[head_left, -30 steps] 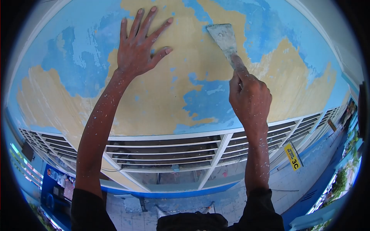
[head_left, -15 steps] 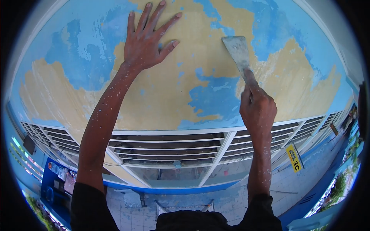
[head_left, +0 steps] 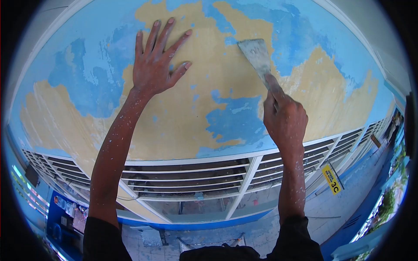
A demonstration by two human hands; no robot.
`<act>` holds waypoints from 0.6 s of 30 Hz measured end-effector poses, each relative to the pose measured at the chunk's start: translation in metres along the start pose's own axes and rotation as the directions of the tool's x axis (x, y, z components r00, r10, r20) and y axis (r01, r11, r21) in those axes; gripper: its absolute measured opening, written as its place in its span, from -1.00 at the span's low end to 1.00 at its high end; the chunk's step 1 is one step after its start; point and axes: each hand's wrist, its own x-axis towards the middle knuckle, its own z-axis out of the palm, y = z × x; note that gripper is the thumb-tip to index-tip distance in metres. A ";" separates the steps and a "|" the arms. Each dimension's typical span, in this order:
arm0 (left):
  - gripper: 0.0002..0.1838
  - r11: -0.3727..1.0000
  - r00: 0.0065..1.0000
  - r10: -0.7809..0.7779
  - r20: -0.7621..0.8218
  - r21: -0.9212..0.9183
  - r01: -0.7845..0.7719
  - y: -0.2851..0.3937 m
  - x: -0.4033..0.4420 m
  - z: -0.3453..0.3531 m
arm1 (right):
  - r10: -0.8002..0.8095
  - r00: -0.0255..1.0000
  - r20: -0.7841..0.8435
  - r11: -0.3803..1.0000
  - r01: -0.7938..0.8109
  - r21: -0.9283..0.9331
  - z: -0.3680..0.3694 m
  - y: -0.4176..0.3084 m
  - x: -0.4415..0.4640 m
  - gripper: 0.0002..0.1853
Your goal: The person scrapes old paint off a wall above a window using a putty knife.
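Note:
My left hand (head_left: 154, 65) lies open on the wall (head_left: 174, 117), fingers spread, holding nothing. The wall shows tan patches among ragged areas of blue paint. My right hand (head_left: 285, 115) is closed around the handle of a scraper (head_left: 257, 54), index finger stretched along it. The scraper's wide, paint-smeared blade points up and left, over a tan area close to a blue patch (head_left: 237, 117). White flecks dot both forearms.
Below the wall runs a white slatted window frame (head_left: 187, 163). A yellow sign (head_left: 331, 179) marked 3C hangs at the lower right. Tiled floor (head_left: 265, 232) lies far below, with a blue structure (head_left: 58, 217) at the lower left.
Compared with half a second ago, both hands and the wall appear lower and further left in view. The scraper blade has shifted slightly up and left relative to the wall's patches.

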 end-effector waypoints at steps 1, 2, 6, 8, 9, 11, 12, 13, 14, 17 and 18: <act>-0.24 1.000 1.000 0.001 0.000 -0.009 -0.001 0.001 0.000 0.000 | -0.002 1.000 0.000 1.000 0.002 -0.010 -0.001 0.001 -0.001 -0.48; -0.23 1.000 1.000 0.005 -0.001 -0.016 -0.005 0.000 0.000 -0.001 | -0.004 1.000 -0.002 1.000 0.004 -0.018 0.000 0.001 -0.004 -0.48; -0.23 1.000 1.000 -0.004 -0.015 -0.024 0.003 0.000 0.000 0.000 | 0.031 0.999 0.022 0.999 -0.030 -0.028 0.004 0.009 -0.033 -0.50; -0.23 1.000 1.000 -0.012 -0.014 -0.020 0.012 0.001 0.001 -0.002 | 0.010 1.000 0.020 0.998 -0.009 -0.061 0.002 0.007 -0.021 -0.50; -0.24 1.000 1.000 -0.010 -0.006 -0.022 0.010 0.002 0.001 -0.002 | 0.009 1.000 0.023 0.997 -0.007 -0.077 0.000 0.003 -0.013 -0.50; -0.24 1.000 1.000 -0.002 0.005 -0.020 0.002 0.002 -0.001 -0.001 | -0.005 1.000 0.012 0.999 0.006 -0.050 -0.002 0.002 -0.004 -0.49; -0.24 1.000 1.000 0.001 0.004 -0.012 -0.001 0.000 0.000 -0.001 | -0.007 1.000 0.014 0.999 0.007 -0.050 -0.003 0.002 -0.001 -0.49; -0.24 1.000 1.000 -0.001 0.006 -0.018 0.001 0.000 0.001 -0.001 | -0.010 1.000 0.011 0.999 0.011 -0.049 -0.003 0.000 0.001 -0.50; -0.24 1.000 1.000 -0.002 0.006 -0.024 0.002 0.001 0.001 -0.002 | 0.008 1.000 0.028 0.998 -0.006 -0.055 -0.003 0.003 -0.004 -0.50; -0.25 1.000 0.999 -0.010 0.031 -0.005 0.011 0.001 0.002 -0.008 | 0.134 0.983 0.128 0.989 -0.124 -0.083 -0.011 0.005 -0.032 -0.51; -0.25 1.000 0.999 -0.012 0.046 -0.003 0.012 0.004 0.004 -0.009 | 0.082 0.994 0.071 0.996 -0.079 -0.053 -0.008 0.007 -0.028 -0.55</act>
